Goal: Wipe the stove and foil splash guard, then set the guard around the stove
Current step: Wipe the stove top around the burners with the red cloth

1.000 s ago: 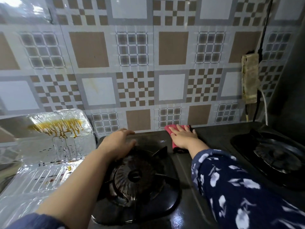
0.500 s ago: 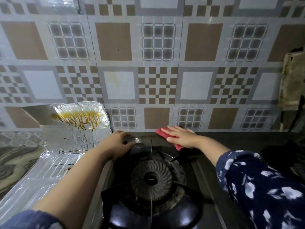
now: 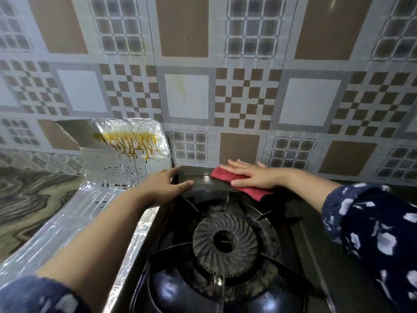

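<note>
A black gas stove (image 3: pixel 293 227) fills the lower middle, its round burner (image 3: pixel 225 242) under a pan support. My left hand (image 3: pixel 165 188) grips the stove's back left corner. My right hand (image 3: pixel 252 176) lies flat, fingers spread, on a red cloth (image 3: pixel 250 190) pressed onto the stove's rear edge by the wall. The foil splash guard (image 3: pixel 74 224) lies to the left of the stove, one panel flat on the counter and one (image 3: pixel 133 154) upright against the wall with yellow-brown drip stains.
A patterned tiled wall (image 3: pixel 225 91) stands directly behind the stove. A marbled counter (image 3: pixel 29 199) stretches to the left past the foil. My dark floral sleeves (image 3: pixel 372 224) reach in from both lower corners.
The view has shifted left and closer to the burner, so the second burner at the right is out of sight. My right hand has slid the red cloth left along the rear edge.
</note>
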{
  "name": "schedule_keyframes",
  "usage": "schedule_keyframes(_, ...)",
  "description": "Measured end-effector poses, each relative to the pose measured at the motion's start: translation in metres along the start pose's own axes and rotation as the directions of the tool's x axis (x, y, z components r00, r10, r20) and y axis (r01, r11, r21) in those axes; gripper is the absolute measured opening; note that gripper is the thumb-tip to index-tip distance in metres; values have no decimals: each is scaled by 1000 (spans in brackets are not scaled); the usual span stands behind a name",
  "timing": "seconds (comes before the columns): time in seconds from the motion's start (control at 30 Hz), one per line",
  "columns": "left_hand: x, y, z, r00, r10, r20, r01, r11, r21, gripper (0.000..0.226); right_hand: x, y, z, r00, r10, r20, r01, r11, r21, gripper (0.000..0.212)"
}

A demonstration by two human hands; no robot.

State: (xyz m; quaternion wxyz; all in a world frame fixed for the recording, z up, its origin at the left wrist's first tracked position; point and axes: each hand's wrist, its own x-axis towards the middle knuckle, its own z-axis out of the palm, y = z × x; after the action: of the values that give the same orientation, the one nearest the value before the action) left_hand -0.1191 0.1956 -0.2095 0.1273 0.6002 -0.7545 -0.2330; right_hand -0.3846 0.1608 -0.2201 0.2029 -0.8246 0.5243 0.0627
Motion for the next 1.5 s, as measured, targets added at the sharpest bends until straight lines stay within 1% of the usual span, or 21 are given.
schedule_keyframes(0.1,-5,-6,0,999,-24,49,26,999,-44,71,16,-14,-3,997,-69,40,70,997,-29,49)
schedule_keyframes(0.13,-6,-9,-1,997,-35,66,39,998,-54,77,19,-19,-3,995,-87,48,89,995,-38,47)
schedule_keyframes(0.27,-8,-17,-4,993,-67,96,73,996,-54,123,34,-39,-9,987,-137,82,141,988,-55,44)
schedule_keyframes(0.33,-7,-20,-3,995,-60,75,63,997,-34,132,47,-52,-11,980,-174,94,180,982,-61,45)
schedule_keyframes(0.47,-7,-23,-3,999,-42,35,42,999,-21,130,73,-70,-12,963,-248,106,247,969,27,49)
schedule_keyframes(0.5,-7,-22,-3,999,-34,34,35,999,-18,126,77,-71,-12,962,-254,100,252,967,30,51)
schedule_keyframes(0.63,-5,-12,-3,1000,18,18,-18,999,26,94,89,-73,-8,962,-271,18,270,962,47,58)
schedule_keyframes(0.7,-2,-6,-2,999,39,26,-41,998,54,90,88,-70,-7,970,-245,-3,245,968,59,59)
schedule_keyframes(0.87,-2,4,3,999,35,27,-37,996,81,92,75,-58,-9,985,-171,10,170,983,70,55)
schedule_keyframes(1.0,-5,12,4,998,38,50,-46,985,168,91,50,-32,-8,999,-41,4,41,994,102,53)
schedule_keyframes(1.1,-7,23,9,997,64,49,-72,975,209,88,13,-8,-3,997,60,-51,-54,992,116,50)
schedule_keyframes(1.2,-9,34,17,994,95,62,-105,975,194,85,-30,14,9,967,211,-146,-204,977,60,48)
schedule_keyframes(1.27,-12,44,23,991,106,78,-121,968,218,84,-60,17,17,936,301,-183,-303,953,15,47)
schedule_keyframes(1.4,-33,69,34,990,109,86,-130,947,294,67,-114,8,40,887,397,-236,-394,917,62,44)
schedule_keyframes(1.5,-56,78,39,989,115,94,-138,944,299,61,-148,-12,64,848,463,-258,-453,886,98,45)
